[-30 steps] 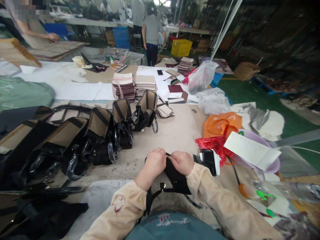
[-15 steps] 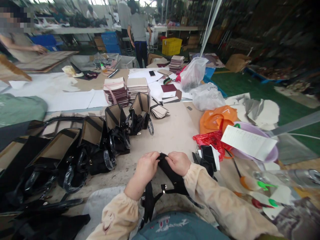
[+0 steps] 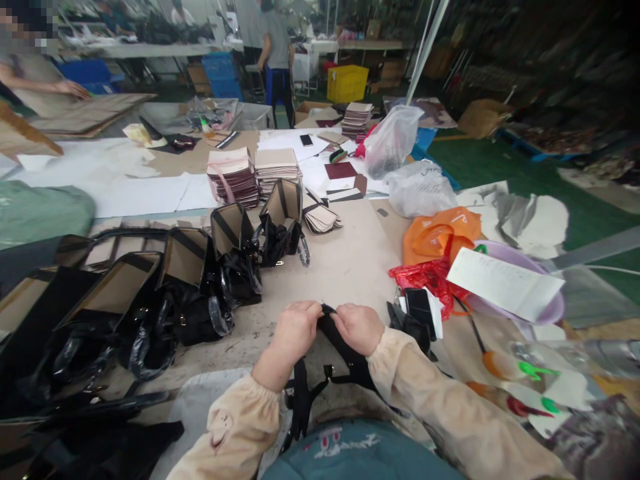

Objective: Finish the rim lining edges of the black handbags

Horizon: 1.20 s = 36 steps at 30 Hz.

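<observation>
Left of the orange bag [image 3: 425, 235], left hand [image 3: 297, 328] and right hand [image 3: 362, 328] pinch the black piece [image 3: 339, 344], likely light and pliant, best held by its edge.

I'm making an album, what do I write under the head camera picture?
Left hand and right hand pinch black material near a row of open black bags.

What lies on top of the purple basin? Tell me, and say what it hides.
A white sheet lies across the purple basin; something green shows beside the sheet's far edge. The sheet covers most of the opening, so anything beneath cannot be seen.
</observation>
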Motion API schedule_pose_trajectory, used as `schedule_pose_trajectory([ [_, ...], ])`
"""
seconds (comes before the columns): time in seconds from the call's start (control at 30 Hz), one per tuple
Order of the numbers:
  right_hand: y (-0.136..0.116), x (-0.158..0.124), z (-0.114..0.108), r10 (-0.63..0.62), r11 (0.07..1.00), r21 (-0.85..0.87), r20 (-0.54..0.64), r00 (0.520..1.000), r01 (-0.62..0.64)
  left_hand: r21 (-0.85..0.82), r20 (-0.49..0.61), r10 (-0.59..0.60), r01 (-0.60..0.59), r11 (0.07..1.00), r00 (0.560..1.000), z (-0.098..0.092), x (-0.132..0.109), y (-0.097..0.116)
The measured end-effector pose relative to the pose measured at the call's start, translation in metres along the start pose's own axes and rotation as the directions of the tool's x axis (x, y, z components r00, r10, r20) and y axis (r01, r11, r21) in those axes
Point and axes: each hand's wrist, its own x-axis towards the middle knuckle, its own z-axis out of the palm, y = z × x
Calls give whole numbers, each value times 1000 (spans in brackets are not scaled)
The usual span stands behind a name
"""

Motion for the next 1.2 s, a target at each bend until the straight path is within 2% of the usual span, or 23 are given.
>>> schedule_pose_trajectory([
  [0.17,-4,-1,-1,1,1000,-22,7,1000,-1,23,-19,8,-7,1000,1000,2,-1,-2],
  [0.37,-4,1,-1,7,999,-45,7,1000,-6,-36,-114,110,-115,993,987,8,-2,-7],
  [0.6,-7,-3,-1,1,998,-60,12,1000,0,-78,-25,24,-26,997,999,6,2,-6],
  [0.9,-4,-1,1,-63,994,-87,21,998,65,-117,-55,71,-77,990,996,7,2,-7],
  [1.2,-2,4,0,-62,995,-76,-14,998,61,-125,-37,4,-8,992,999,7,3,-5],
])
